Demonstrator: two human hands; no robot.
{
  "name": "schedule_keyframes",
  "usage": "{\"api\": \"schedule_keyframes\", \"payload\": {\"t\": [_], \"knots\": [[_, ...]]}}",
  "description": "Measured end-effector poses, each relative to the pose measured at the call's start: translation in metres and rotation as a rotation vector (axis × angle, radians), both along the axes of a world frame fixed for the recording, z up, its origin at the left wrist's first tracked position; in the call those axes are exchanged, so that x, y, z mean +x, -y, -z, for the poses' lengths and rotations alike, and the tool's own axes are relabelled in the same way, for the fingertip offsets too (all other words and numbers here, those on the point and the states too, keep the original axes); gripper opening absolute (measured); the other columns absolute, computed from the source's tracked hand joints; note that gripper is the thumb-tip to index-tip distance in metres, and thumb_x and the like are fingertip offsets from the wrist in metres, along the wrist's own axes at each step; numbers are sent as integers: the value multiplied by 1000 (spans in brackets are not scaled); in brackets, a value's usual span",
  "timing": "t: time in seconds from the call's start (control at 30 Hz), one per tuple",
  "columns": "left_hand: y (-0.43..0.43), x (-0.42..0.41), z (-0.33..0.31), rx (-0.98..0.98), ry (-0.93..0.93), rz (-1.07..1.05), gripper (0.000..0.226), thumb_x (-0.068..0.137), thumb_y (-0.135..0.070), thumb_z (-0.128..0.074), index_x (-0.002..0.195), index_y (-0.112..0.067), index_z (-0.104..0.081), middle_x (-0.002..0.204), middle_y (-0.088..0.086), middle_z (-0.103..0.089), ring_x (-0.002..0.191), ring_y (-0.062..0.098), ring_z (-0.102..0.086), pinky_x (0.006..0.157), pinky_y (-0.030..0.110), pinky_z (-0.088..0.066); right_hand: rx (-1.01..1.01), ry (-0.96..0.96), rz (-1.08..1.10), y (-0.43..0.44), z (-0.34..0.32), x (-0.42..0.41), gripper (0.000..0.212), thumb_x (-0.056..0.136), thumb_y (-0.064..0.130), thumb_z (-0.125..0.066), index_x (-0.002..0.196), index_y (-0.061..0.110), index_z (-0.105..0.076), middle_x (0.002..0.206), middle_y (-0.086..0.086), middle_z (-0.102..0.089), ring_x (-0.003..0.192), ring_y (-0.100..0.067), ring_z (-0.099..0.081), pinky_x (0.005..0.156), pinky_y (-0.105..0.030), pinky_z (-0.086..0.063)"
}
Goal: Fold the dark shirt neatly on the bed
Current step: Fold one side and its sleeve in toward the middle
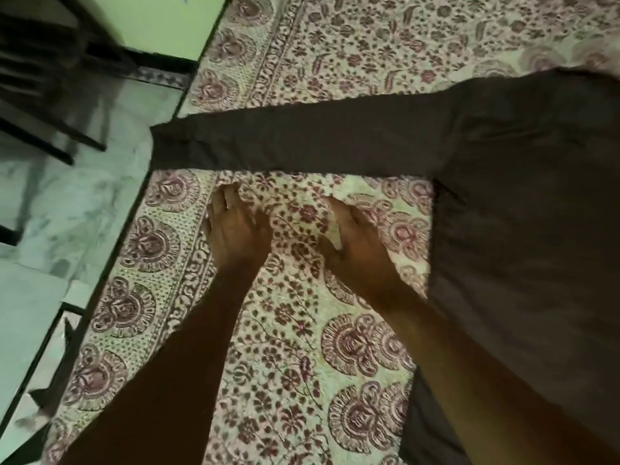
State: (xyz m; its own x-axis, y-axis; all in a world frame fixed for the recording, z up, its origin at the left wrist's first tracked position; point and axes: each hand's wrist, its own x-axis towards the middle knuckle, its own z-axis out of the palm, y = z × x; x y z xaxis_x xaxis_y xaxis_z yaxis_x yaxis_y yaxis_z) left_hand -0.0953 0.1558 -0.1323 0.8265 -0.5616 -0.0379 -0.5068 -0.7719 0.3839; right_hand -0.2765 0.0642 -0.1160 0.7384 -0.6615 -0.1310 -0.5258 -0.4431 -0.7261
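The dark shirt (523, 229) lies flat on the bed at the right, its body running down the right side. One long sleeve (302, 142) stretches out to the left, its cuff reaching past the bed's left edge. My left hand (236, 226) rests flat on the patterned bedsheet (285, 347) just below the sleeve, fingers fairly straight. My right hand (355, 239) lies on the sheet beside it, close to the shirt's side seam, fingers extended. Neither hand holds any cloth.
The bed's left edge runs diagonally from the upper middle to the lower left. Beyond it is a pale marble floor (67, 203) with dark chair legs (50, 105) at the top left.
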Motion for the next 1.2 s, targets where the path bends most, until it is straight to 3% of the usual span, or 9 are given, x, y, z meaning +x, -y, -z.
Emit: {"api": "schedule_keyframes", "payload": {"t": [0.17, 0.23, 0.4, 0.57, 0.77, 0.87, 1.0, 1.13, 1.2], "knots": [[5, 79, -3, -50, -179, -264, 75, 91, -24, -61, 155, -5, -27, 161, 21, -30, 148, 41, -29, 116, 57, -29, -96, -63, -112, 21, -3, 107, 57, 102, 27, -53, 156, 14, -40, 154, -19, -45, 142, -32, -40, 115, -41, -35], [3, 101, -2, -125, -242, -316, 78, 89, -17, -63, 155, 0, -26, 159, 26, -33, 148, 42, -30, 118, 47, -27, -148, -132, -175, 31, -3, 149, 54, 99, 21, -57, 151, 13, -46, 151, -19, -47, 141, -34, -43, 115, -44, -41], [14, 135, -10, -389, -352, -627, 50, 92, -26, -61, 134, -3, -49, 130, 18, -63, 125, 34, -58, 101, 32, -41, -186, -243, -239, 38, 13, 215, 39, 95, 18, -60, 133, 12, -63, 135, -12, -58, 123, -32, -58, 101, -40, -50], [37, 147, -5, -583, -505, -692, 46, 85, -18, -79, 125, -7, -58, 100, -2, -60, 95, 15, -61, 74, 1, -39, -179, -156, -134, 34, 26, 213, 36, 90, 12, -54, 122, 4, -71, 123, -15, -63, 115, -34, -61, 97, -36, -48], [63, 125, 0, -628, -257, -431, 17, 85, -19, -77, 99, -9, -79, 101, 3, -76, 93, 16, -70, 86, 24, -55, 224, 11, 62, 58, 13, 204, 32, 104, 24, -55, 130, 13, -70, 130, -5, -71, 122, -20, -64, 109, -31, -46], [72, 100, 1, -628, -129, -245, 30, 82, -21, -80, 110, -13, -71, 123, 8, -65, 109, 17, -62, 89, 15, -50, 424, 86, 176, 80, 19, 187, 38, 103, 39, -53, 133, 20, -68, 133, -2, -69, 126, -17, -62, 114, -41, -46], [82, 110, 14, -560, -211, -483, 37, 78, -21, -83, 113, -15, -71, 137, 16, -48, 109, 14, -48, 87, -2, -38, 472, 29, 56, 93, 34, 157, 37, 103, 21, -58, 138, 10, -63, 139, -11, -65, 131, -20, -59, 118, -40, -43], [90, 130, 17, -549, -209, -706, 40, 76, -33, -68, 113, -18, -71, 125, 11, -65, 121, 27, -59, 103, 19, -40, 374, -40, -86, 93, 37, 147, 44, 102, 8, -59, 146, 8, -55, 144, -11, -61, 131, -20, -58, 100, -4, -41], [94, 129, 11, -599, -159, -809, 34, 81, -19, -67, 115, -14, -68, 125, 11, -65, 114, 23, -60, 86, 5, -35, 356, -76, -97, 93, 33, 149, 45, 102, 10, -59, 147, 12, -55, 144, -12, -61, 128, -22, -60, 94, -7, -43]]}}
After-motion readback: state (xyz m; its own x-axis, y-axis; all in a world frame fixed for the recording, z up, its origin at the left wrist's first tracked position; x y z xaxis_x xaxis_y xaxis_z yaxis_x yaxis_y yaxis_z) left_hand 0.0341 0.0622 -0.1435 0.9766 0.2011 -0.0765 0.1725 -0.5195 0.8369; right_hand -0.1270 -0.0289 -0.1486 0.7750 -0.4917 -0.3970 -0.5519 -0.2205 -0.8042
